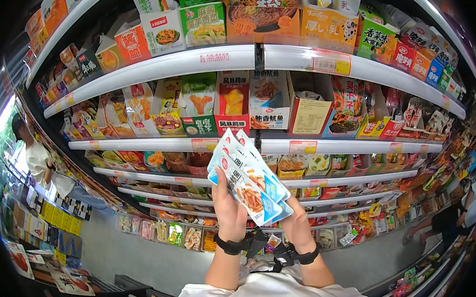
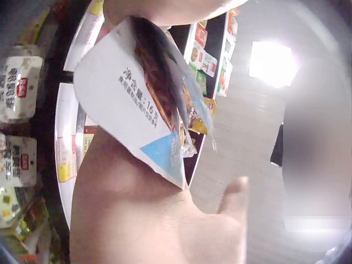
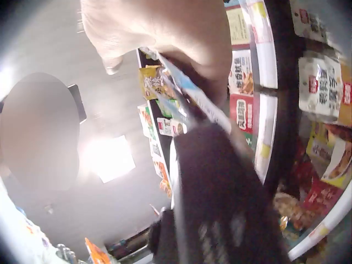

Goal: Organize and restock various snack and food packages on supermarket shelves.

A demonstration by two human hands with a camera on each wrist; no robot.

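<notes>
Several flat white-and-blue snack packets (image 1: pixel 249 187), printed with a picture of reddish-brown food, are fanned out in front of the shelves in the head view. My left hand (image 1: pixel 229 210) grips their lower left side, its thumb lying along the edge. On the lower right, my right hand (image 1: pixel 297 224) holds the stack by its edge, with its fingers partly hidden behind the packets. Close up in the left wrist view, one packet (image 2: pixel 124 91) shows its white face and a blue corner. Only thin packet edges (image 3: pixel 192 91) appear in the right wrist view.
A shelf row ahead carries a display box (image 1: pixel 269 104) of similar packets beside an open cardboard box (image 1: pixel 310 116). White shelf rails (image 1: pixel 352 150) with price tags cross the view. One person (image 1: pixel 41 158) is at the left, another person (image 1: pixel 466 208) at the right.
</notes>
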